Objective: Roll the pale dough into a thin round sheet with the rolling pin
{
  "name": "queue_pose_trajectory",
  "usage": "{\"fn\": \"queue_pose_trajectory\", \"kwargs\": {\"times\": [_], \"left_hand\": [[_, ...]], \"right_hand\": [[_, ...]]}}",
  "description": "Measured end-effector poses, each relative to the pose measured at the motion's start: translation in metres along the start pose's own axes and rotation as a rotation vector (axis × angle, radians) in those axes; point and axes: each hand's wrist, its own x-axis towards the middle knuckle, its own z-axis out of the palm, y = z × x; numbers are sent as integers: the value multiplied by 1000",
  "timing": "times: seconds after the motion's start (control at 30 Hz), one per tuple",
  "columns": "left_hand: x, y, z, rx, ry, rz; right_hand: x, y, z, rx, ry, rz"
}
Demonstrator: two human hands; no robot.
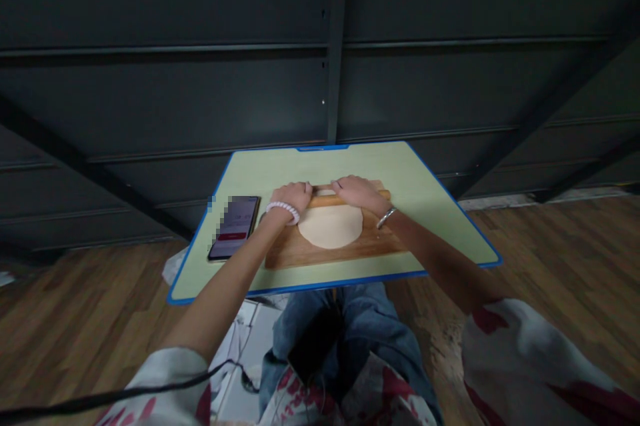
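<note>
A flat, rounded sheet of dough (pixel 331 227) lies on a wooden board (pixel 295 257). Across its far edge runs a wooden rolling pin (pixel 325 200). My left hand (pixel 292 197) is closed over the pin's left part, with a pale beaded bracelet at the wrist. My right hand (pixel 358 191) grips the right part, a silver bangle on that wrist. A strip of dough shows beyond the pin between the hands. The ends of the fingers are hidden from me.
The board rests on a pale green table (pixel 440 233) with a blue rim. A phone (pixel 235 227) lies left of the board, close to my left forearm. Dark metal panels (pixel 240 99) stand behind the table. A black cable (pixel 170 386) crosses at lower left.
</note>
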Motion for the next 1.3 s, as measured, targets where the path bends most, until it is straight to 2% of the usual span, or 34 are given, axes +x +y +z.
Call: {"fn": "queue_pose_trajectory", "kwargs": {"times": [0.2,0.43,0.63,0.73,0.93,1.07,1.3], "left_hand": [[5,7,-3,13,109,39],[24,7,3,28,29,117],[56,-1,9,-60,27,21],[62,-2,9,-86,22,14],[49,2,5,-52,182,90],[36,4,6,-65,179,131],[17,8,8,-73,184,179]], "right_hand": [[18,2,-4,16,20,-8],[33,4,-6,-12,154,-40],[39,4,-9,-21,202,-11],[40,5,-10,-19,211,7],[45,9,-6,26,205,118],[47,14,-2,94,151,192],[30,14,4,119,157,249]]}}
